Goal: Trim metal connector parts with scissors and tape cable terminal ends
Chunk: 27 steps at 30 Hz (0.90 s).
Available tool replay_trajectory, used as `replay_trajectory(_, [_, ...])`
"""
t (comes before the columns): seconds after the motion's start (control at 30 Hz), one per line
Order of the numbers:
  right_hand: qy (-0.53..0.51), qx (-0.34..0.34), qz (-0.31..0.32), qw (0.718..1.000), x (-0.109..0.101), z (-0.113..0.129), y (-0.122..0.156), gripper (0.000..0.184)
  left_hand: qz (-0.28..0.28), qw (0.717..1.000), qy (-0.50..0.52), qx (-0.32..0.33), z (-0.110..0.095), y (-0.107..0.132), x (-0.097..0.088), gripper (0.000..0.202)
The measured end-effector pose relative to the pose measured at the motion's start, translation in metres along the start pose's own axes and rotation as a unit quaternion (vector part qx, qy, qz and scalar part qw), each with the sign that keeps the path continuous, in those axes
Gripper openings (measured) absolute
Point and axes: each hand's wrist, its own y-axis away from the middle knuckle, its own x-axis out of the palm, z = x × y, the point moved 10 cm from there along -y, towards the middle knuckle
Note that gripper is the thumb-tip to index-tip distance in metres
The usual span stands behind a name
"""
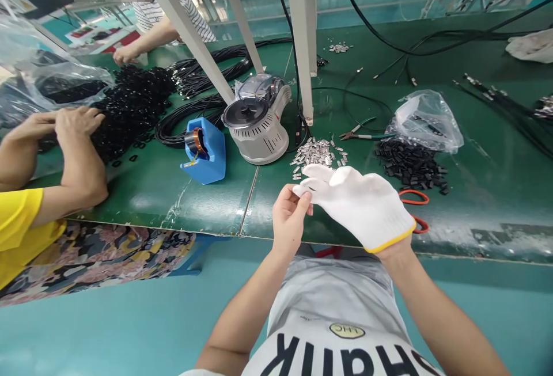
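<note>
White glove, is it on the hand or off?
On: white glove covers the right hand to the wrist; left hand pinches its fingertip.

so the clips pile [317, 154] sits on the table [142, 192] just behind the glove [352, 194] on the right hand [367, 210], tape machine [256, 125] left of it, plastic bits [410, 164] right

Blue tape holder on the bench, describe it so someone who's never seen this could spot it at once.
Start at the green bench and find the round grey machine. Just left of that machine, nearer the bench's front edge, sits the blue tape holder. It is the only bright blue thing on the bench, a wedge-shaped block carrying a small copper-coloured roll.
</note>
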Motion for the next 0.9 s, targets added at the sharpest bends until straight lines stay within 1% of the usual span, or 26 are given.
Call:
replay_trajectory(0.07, [-0.075,0.015,0.102,0.992,0.022,-0.001,0.0,0.026,0.004,1.0,0.001,-0.002,-0.001,0.0,0.002,0.023])
replay_trajectory(0.1, [-0.104,0.026,0.131,0.986,0.029,-0.001,0.0,0.03,0.003,1.0,0.0,-0.005,-0.001,0.0,0.002,0.023])
replay_trajectory(0.17, [-0.126,0.051,0.141,0.981,0.035,-0.003,-0.004,0.036,-0.003,1.0,-0.006,-0.01,0.0,0.0,0.001,0.024])
replay_trajectory(0.23, [-0.138,0.064,0.144,0.978,0.037,-0.003,-0.006,0.037,-0.007,1.0,-0.01,-0.014,0.001,0.0,0.001,0.025])
replay_trajectory(0.33, [-0.14,0.068,0.142,0.977,0.035,-0.004,-0.005,0.039,-0.003,1.0,-0.008,-0.016,0.002,0.0,0.004,0.026])
replay_trajectory(0.4, [-0.149,0.082,0.136,0.976,0.032,-0.009,-0.002,0.048,-0.002,1.0,-0.007,-0.017,0.003,0.0,0.006,0.027])
replay_trajectory(0.5, [-0.171,0.128,0.118,0.97,0.027,-0.02,0.003,0.068,-0.001,1.0,-0.006,-0.017,0.005,-0.001,0.007,0.026])
replay_trajectory(0.53, [-0.178,0.14,0.111,0.968,0.026,-0.022,0.004,0.071,-0.002,1.0,-0.005,-0.017,0.006,-0.002,0.007,0.026])
replay_trajectory(0.63, [-0.181,0.153,0.091,0.967,0.024,-0.023,0.004,0.068,-0.005,1.0,-0.011,-0.021,0.01,-0.002,0.005,0.026])
replay_trajectory(0.67, [-0.18,0.153,0.086,0.968,0.023,-0.022,0.002,0.067,-0.014,1.0,-0.023,-0.01,0.008,-0.001,0.003,0.026])
replay_trajectory(0.7, [-0.177,0.152,0.082,0.969,0.023,-0.021,0.0,0.068,-0.033,0.998,-0.046,0.016,0.002,0.001,0.0,0.026])
replay_trajectory(0.73, [-0.175,0.148,0.079,0.97,0.022,-0.019,-0.002,0.07,-0.058,0.993,-0.08,0.059,-0.007,0.006,-0.003,0.028])
replay_trajectory(0.77, [-0.174,0.142,0.078,0.971,0.022,-0.017,-0.004,0.072,-0.077,0.982,-0.125,0.115,-0.02,0.012,-0.002,0.029])
replay_trajectory(0.8, [-0.172,0.136,0.077,0.973,0.022,-0.016,-0.005,0.073,-0.076,0.965,-0.178,0.176,-0.033,0.021,0.005,0.028])
replay_trajectory(0.83, [-0.17,0.131,0.073,0.974,0.02,-0.015,-0.005,0.072,-0.047,0.943,-0.231,0.234,-0.044,0.031,0.019,0.026])
replay_trajectory(0.87, [-0.164,0.127,0.063,0.976,0.017,-0.016,-0.004,0.07,0.004,0.917,-0.279,0.284,-0.05,0.042,0.039,0.023])
replay_trajectory(0.9, [-0.154,0.123,0.048,0.979,0.012,-0.019,-0.002,0.067,0.068,0.889,-0.32,0.321,-0.051,0.054,0.061,0.021])
